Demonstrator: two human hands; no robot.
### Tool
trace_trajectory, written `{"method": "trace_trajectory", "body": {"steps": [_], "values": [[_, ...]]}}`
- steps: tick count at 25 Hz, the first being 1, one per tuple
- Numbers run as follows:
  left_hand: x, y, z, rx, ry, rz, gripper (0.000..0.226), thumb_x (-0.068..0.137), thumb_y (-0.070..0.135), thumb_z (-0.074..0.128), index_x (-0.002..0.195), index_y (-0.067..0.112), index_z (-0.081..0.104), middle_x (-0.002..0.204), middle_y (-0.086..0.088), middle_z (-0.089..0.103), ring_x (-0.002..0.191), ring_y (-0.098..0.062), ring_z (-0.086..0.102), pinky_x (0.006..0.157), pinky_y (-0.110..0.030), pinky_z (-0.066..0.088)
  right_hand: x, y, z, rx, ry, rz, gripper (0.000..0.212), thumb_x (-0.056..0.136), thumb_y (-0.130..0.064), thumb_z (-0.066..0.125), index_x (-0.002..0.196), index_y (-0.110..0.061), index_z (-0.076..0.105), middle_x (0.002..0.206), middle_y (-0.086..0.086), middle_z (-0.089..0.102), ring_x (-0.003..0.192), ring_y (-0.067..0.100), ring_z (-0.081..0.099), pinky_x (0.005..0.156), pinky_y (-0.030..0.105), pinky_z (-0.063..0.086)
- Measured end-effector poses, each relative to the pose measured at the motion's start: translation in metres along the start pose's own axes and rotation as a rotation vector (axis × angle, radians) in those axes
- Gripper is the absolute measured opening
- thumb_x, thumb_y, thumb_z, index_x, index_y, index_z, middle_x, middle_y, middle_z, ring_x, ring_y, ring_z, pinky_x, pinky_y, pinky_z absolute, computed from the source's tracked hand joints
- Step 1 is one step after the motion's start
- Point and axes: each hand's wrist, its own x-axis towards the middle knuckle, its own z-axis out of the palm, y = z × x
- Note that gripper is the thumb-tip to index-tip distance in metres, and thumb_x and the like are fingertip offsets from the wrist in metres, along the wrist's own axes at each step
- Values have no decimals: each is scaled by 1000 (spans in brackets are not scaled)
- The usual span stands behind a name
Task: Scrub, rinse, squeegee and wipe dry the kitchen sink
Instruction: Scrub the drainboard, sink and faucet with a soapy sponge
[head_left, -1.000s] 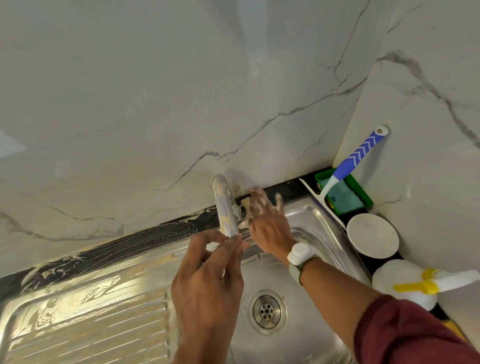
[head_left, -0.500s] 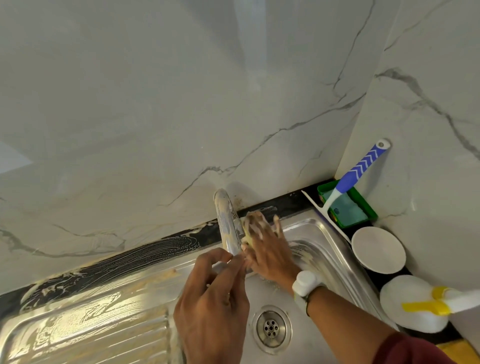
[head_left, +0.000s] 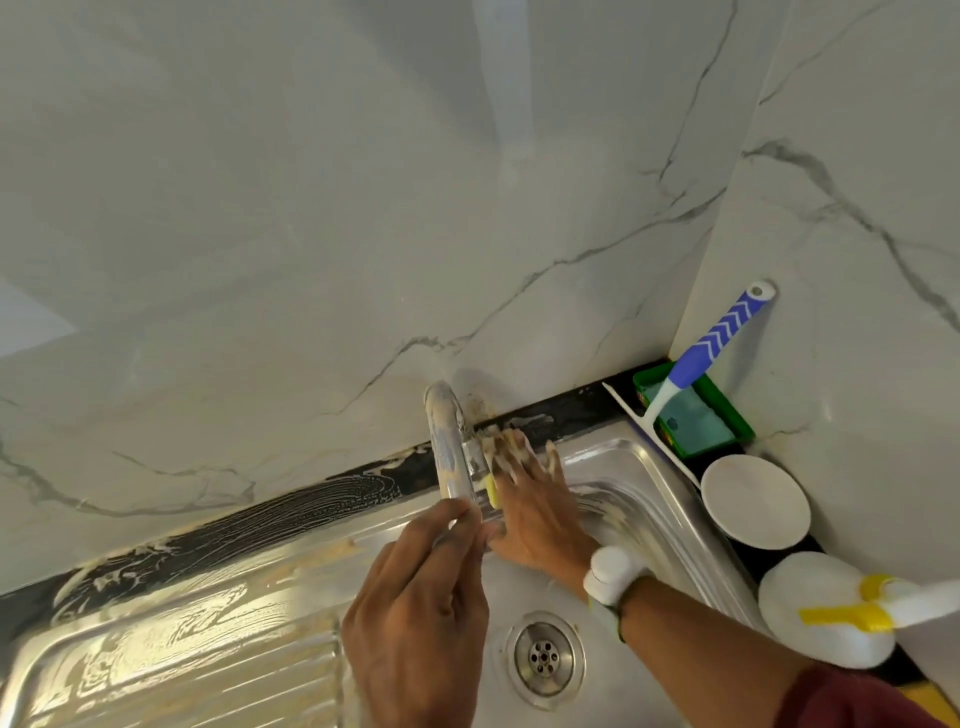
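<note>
The steel sink lies below me, smeared with soap, its drain at the bottom of the basin. A soapy chrome tap curves out from the back wall. My left hand pinches the tap's spout end between fingers and thumb. My right hand presses a yellow sponge against the tap's right side near its base; its fingers are foamy and mostly cover the sponge.
A blue-and-white squeegee leans in the corner over a green tray. A white bowl and a white spray bottle with a yellow trigger stand on the black counter at right. The ribbed drainboard lies left.
My right hand has slid with the sponge down the tap from near the back rim toward the spout. My left hand keeps its hold on the spout end.
</note>
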Motion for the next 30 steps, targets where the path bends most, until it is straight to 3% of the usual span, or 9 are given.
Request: {"method": "trace_trajectory", "body": {"steps": [3, 6, 8, 12, 16, 23, 25, 27, 30], "values": [[5, -3, -5, -50, -4, 46, 16, 90, 34, 76, 97, 23, 84, 109, 15, 76, 88, -9, 73, 65, -29, 59, -22, 8, 13, 76, 46, -38, 92, 87, -25, 74, 163, -14, 23, 169, 11, 26, 156, 33, 27, 124, 53, 29], [32, -33, -37, -69, 14, 111, 26, 90, 42, 76, 101, 19, 83, 111, 8, 75, 92, -15, 72, 70, -30, 58, -39, -14, 12, 192, 202, 62, 72, 81, -15, 82, 147, -11, 53, 146, 15, 59, 127, 32, 63, 97, 42, 59], [77, -70, -57, 119, 127, 213, 30, 95, 43, 73, 108, 16, 80, 115, 0, 74, 94, -27, 70, 76, -34, 54, -56, -29, 16, 239, 249, 188, 67, 70, -6, 90, 131, -4, 64, 129, 20, 70, 111, 35, 72, 81, 44, 65], [175, -182, -123, 571, 406, 436, 48, 100, 37, 67, 139, 10, 62, 141, -27, 55, 125, -50, 56, 106, -48, 40, -68, -63, 20, 180, 162, 254, 57, 77, -10, 85, 130, -4, 65, 115, 21, 73, 95, 34, 74, 71, 39, 65], [242, -249, -160, 696, 360, 604, 86, 97, 59, 61, 165, 23, 21, 146, -38, 43, 132, -55, 46, 109, -59, 38, -3, -96, 28, 31, 246, 79, 81, 74, -11, 89, 147, -7, 54, 144, 17, 60, 125, 34, 65, 84, 45, 65], [256, -266, -149, 603, 428, 886, 106, 83, 79, 61, 160, 11, 35, 153, -35, 39, 141, -54, 38, 111, -70, 36, 18, -133, 39, -114, 219, 311, 74, 100, -48, 57, 158, -7, 36, 159, 16, 45, 143, 36, 48, 115, 57, 43], [257, -263, -149, 621, 453, 916, 106, 82, 81, 60, 157, 10, 39, 154, -35, 39, 143, -52, 37, 115, -68, 30, 41, -143, 31, -32, 111, 368, 74, 100, -39, 56, 160, -6, 28, 166, 17, 32, 150, 38, 38, 118, 54, 40], [260, -259, -149, 624, 460, 931, 105, 82, 81, 59, 157, 9, 40, 155, -34, 38, 144, -52, 38, 117, -67, 27, 57, -156, 27, 140, 34, 474, 63, 103, -29, 54, 159, -8, 32, 161, 16, 40, 141, 35, 48, 110, 46, 49], [259, -263, -148, 630, 505, 918, 105, 82, 81, 58, 156, 9, 42, 156, -34, 38, 144, -52, 38, 121, -63, 22, 47, -190, 12, 716, 314, 668, 31, 107, -22, 50, 133, -6, 59, 109, 11, 70, 102, 32, 70, 79, 38, 59]]}}
